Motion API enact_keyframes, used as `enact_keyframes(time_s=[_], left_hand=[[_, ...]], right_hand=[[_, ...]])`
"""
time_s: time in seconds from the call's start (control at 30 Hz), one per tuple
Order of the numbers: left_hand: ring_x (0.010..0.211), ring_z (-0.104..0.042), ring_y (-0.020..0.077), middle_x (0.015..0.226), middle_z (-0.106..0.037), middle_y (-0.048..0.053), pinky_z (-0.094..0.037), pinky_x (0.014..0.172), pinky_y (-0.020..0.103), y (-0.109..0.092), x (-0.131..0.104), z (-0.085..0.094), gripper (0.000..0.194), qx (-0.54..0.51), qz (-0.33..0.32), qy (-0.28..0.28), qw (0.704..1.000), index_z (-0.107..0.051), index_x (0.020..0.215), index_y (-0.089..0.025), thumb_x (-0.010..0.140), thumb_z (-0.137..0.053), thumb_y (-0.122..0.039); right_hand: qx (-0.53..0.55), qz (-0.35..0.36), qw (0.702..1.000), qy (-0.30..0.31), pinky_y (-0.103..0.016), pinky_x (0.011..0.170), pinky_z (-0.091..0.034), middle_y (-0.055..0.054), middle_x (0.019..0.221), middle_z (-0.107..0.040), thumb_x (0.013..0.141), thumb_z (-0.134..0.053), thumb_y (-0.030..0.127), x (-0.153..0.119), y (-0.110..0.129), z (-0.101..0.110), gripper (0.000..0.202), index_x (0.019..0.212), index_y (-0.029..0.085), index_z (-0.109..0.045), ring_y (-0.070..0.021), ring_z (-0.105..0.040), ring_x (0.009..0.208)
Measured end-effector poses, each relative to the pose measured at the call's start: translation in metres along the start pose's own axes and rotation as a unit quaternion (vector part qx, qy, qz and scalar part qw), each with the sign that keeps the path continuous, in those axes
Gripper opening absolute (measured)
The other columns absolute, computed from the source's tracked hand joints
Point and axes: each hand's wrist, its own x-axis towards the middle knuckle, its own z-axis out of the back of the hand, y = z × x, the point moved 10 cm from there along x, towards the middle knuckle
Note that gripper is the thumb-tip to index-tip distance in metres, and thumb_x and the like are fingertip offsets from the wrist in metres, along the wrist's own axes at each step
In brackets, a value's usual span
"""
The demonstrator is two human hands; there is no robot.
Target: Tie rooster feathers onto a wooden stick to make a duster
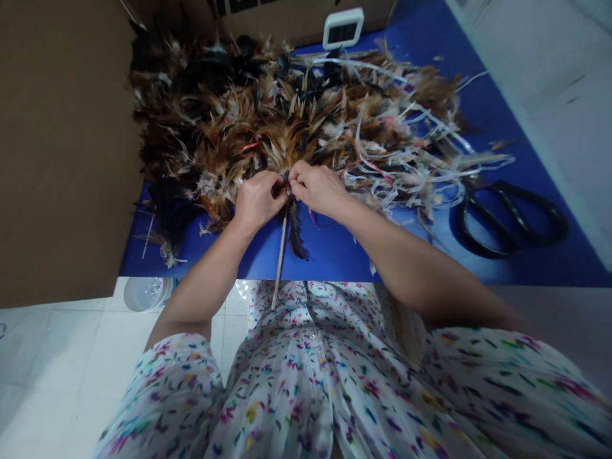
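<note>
Your bare left hand [259,199] and bare right hand [319,190] pinch together on the thin tan wooden stick [280,261], its length running toward six o'clock.

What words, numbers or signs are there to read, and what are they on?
No text here reads clearly.
Cardboard box at the back: black printing, cut off by the picture's top edge, so I can't read it.
Small white device with a dark screen: too small and dim to read any numbers.
</note>
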Motion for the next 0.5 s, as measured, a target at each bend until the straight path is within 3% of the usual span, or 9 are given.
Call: enact_keyframes(time_s=[0.5], left_hand=[[0.086,-0.066,0.0203,0.092,-0.07,0.009,-0.049,0.074,0.032,-0.0047,-0.0014,-0.0091,0.016,0.05,-0.052,0.034,0.997,-0.07,0.093,-0.017,0.09,-0.054,-0.022]], right_hand=[[0.02,0.003,1.0,0.005,-0.032,0.081,-0.046,-0.008,0.093,-0.075,0.094,-0.049,0.019,0.0,-0.0005,0.0007,0.026,0.111,0.016,-0.067,-0.0222,-0.068,0.09]])
